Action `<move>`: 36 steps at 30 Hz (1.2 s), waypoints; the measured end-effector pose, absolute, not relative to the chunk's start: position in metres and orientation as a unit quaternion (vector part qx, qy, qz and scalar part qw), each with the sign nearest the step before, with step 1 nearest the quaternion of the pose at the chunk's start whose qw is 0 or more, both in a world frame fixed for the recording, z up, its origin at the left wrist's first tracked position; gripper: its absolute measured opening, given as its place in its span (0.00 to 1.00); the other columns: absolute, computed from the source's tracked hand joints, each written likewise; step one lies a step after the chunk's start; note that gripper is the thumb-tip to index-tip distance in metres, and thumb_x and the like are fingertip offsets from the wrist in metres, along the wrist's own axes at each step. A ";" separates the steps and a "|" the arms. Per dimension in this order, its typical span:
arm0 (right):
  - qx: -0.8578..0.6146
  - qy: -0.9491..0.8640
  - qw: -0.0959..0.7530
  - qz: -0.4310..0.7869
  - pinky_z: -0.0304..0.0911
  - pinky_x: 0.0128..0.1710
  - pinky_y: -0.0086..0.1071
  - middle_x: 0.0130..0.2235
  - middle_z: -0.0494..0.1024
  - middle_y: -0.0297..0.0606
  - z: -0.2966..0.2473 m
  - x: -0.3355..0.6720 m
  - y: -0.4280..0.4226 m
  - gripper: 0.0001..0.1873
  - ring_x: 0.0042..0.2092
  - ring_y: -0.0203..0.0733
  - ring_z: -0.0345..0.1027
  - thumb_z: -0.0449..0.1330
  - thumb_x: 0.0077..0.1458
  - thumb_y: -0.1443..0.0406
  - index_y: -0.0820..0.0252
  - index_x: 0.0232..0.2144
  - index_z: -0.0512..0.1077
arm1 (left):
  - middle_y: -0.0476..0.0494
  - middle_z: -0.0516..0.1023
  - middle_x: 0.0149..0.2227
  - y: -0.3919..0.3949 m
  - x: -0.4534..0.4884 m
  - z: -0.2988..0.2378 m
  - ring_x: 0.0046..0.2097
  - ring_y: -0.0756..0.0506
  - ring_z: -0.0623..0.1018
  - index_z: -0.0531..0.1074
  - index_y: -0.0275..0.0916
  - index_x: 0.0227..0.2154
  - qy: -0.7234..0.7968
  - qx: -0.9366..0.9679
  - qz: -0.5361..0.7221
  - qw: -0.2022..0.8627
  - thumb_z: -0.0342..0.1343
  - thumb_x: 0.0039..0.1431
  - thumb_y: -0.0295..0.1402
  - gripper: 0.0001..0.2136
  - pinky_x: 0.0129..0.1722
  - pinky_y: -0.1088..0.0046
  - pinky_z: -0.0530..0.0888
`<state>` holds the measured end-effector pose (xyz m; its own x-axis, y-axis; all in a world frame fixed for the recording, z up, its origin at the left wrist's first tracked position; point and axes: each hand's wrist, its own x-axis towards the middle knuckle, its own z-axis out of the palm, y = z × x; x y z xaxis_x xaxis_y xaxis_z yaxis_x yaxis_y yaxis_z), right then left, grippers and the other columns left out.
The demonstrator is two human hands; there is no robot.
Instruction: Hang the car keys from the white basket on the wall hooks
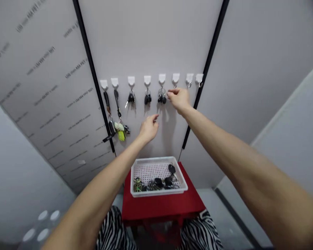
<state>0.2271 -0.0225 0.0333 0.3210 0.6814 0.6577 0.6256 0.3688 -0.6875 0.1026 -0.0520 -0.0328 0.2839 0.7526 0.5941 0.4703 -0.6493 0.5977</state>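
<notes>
My right hand (179, 99) is raised to the wall, its bent fingertips slightly parted just right of a bunch of keys (162, 99). That bunch hangs by its rings from a white hook (162, 78). Below and to the left, my left hand (149, 127) is in the air with its fingers loosely stretched toward the same keys, nothing visible in them. Two more key bunches hang to the left, one with black-headed keys (147, 99) and another with its keys fanned out (131, 98). My right hand partly hides what is under the hook (175, 77) above it.
A white plastic basket (159, 193) with several keys and rings sits on a red stool (156, 206) between my knees. Strap keychains (117, 102) with a yellow-green fob (121, 135) hang at far left. Black strips (85, 38) run down the wall.
</notes>
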 end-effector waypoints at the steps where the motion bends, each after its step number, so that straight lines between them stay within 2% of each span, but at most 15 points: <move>1: -0.573 -0.580 0.578 0.016 0.59 0.33 0.33 0.32 0.69 0.43 0.025 0.229 -0.028 0.14 0.33 0.35 0.63 0.47 0.43 0.65 0.69 0.32 0.63 | 0.41 0.67 0.38 -0.055 0.099 -0.045 0.36 0.51 0.67 0.61 0.32 0.40 0.387 0.789 0.447 0.166 0.43 0.44 0.24 0.17 0.39 0.74 0.63; 3: -0.597 -0.591 0.542 0.036 0.57 0.36 0.33 0.36 0.68 0.43 -0.002 0.231 -0.045 0.16 0.35 0.34 0.62 0.47 0.43 0.65 0.67 0.35 0.62 | 0.41 0.67 0.38 -0.064 0.092 -0.072 0.36 0.51 0.67 0.62 0.32 0.39 0.387 0.796 0.426 0.188 0.42 0.45 0.25 0.15 0.39 0.74 0.63; 5: -0.602 -0.630 0.482 0.093 0.57 0.35 0.31 0.35 0.70 0.42 -0.042 0.229 -0.067 0.14 0.33 0.34 0.62 0.48 0.42 0.67 0.67 0.34 0.64 | 0.41 0.68 0.37 -0.077 0.084 -0.103 0.37 0.51 0.67 0.62 0.33 0.38 0.398 0.803 0.392 0.207 0.42 0.45 0.25 0.14 0.39 0.74 0.63; 9: -0.589 -0.700 0.353 0.198 0.59 0.28 0.27 0.23 0.73 0.35 -0.135 0.221 -0.113 0.07 0.25 0.34 0.64 0.53 0.33 0.72 0.65 0.21 0.69 | 0.42 0.69 0.36 -0.100 0.071 -0.162 0.37 0.50 0.67 0.64 0.34 0.36 0.422 0.827 0.288 0.233 0.43 0.44 0.26 0.14 0.39 0.73 0.63; 11: -0.582 -0.723 0.301 0.220 0.58 0.25 0.26 0.21 0.72 0.34 -0.170 0.218 -0.129 0.07 0.23 0.33 0.63 0.53 0.34 0.71 0.64 0.20 0.70 | 0.42 0.69 0.36 -0.108 0.065 -0.184 0.38 0.49 0.67 0.64 0.36 0.36 0.423 0.841 0.236 0.240 0.43 0.44 0.26 0.14 0.40 0.73 0.62; 15: -0.584 -0.754 0.226 0.198 0.56 0.30 0.26 0.27 0.72 0.38 -0.203 0.214 -0.142 0.09 0.29 0.34 0.63 0.52 0.37 0.69 0.63 0.24 0.70 | 0.42 0.69 0.36 -0.113 0.057 -0.209 0.40 0.46 0.66 0.67 0.37 0.33 0.465 0.846 0.140 0.221 0.45 0.42 0.28 0.12 0.40 0.72 0.60; 19: -0.575 -0.777 0.198 0.160 0.55 0.33 0.28 0.28 0.71 0.39 -0.211 0.208 -0.139 0.10 0.32 0.36 0.62 0.52 0.38 0.68 0.63 0.26 0.69 | 0.41 0.70 0.32 -0.112 0.057 -0.218 0.37 0.46 0.67 0.68 0.38 0.29 0.462 0.861 0.101 0.188 0.45 0.42 0.28 0.10 0.37 0.72 0.61; 25: -0.569 -0.791 0.175 0.140 0.54 0.34 0.29 0.29 0.70 0.41 -0.220 0.204 -0.137 0.12 0.32 0.38 0.60 0.52 0.36 0.69 0.64 0.27 0.69 | 0.44 0.70 0.30 -0.112 0.060 -0.221 0.35 0.48 0.67 0.68 0.38 0.26 0.474 0.849 0.126 0.196 0.43 0.43 0.28 0.09 0.34 0.75 0.61; 31: -0.596 -0.748 0.226 0.183 0.55 0.33 0.27 0.31 0.70 0.41 -0.219 0.205 -0.138 0.20 0.32 0.36 0.61 0.51 0.34 0.72 0.66 0.36 0.65 | 0.50 0.68 0.23 -0.106 0.057 -0.224 0.28 0.52 0.66 0.64 0.37 0.22 0.491 0.773 0.242 0.321 0.42 0.44 0.30 0.07 0.28 0.79 0.61; 36: -0.587 -0.736 0.257 0.219 0.56 0.31 0.27 0.29 0.71 0.39 -0.218 0.204 -0.140 0.18 0.29 0.35 0.62 0.49 0.38 0.70 0.65 0.37 0.65 | 0.53 0.64 0.18 -0.101 0.057 -0.224 0.23 0.54 0.65 0.61 0.35 0.20 0.469 0.684 0.328 0.453 0.43 0.42 0.27 0.03 0.25 0.81 0.60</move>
<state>0.2044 -0.1397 -0.2183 -0.1792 0.9762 0.1221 0.7510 0.2159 -0.6241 0.0571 -0.1015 -0.2242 0.3457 0.9380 0.0241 0.3449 -0.1508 0.9265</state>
